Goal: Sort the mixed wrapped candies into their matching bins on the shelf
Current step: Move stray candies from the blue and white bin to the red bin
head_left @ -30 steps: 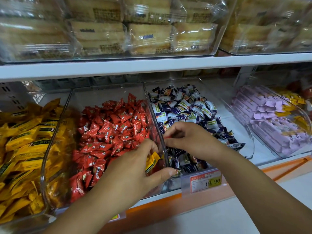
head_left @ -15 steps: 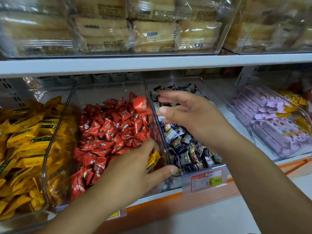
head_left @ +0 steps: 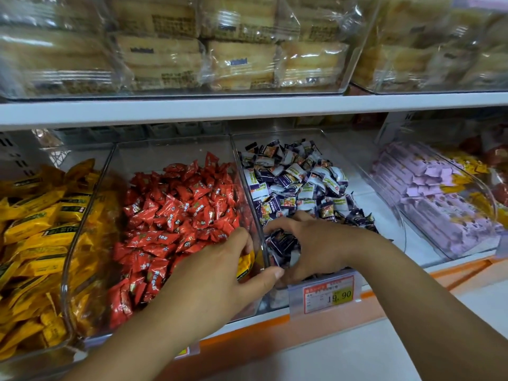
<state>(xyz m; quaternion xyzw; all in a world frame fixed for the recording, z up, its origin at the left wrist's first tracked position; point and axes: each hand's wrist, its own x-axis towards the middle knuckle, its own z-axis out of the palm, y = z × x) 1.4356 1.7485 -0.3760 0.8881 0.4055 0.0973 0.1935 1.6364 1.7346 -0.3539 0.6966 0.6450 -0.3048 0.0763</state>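
Observation:
Four clear bins stand side by side on the lower shelf: yellow candies, red candies, purple-and-white candies and lilac bars. My left hand rests over the front of the red bin, closed on yellow candies, its thumb hooked over the clear divider. My right hand is down in the front of the purple-and-white bin, fingers curled into the pile. Whether it holds a candy is hidden.
A white shelf board runs just above the bins, with clear boxes of wrapped cakes on it. A price tag reading 19.90 hangs on the orange shelf edge. Yellow and red packets lie at the far right.
Half a second ago my right hand was raised by the red bin with a red candy at its fingertips. It has dropped back into the purple-and-white bin. My left hand has stayed put.

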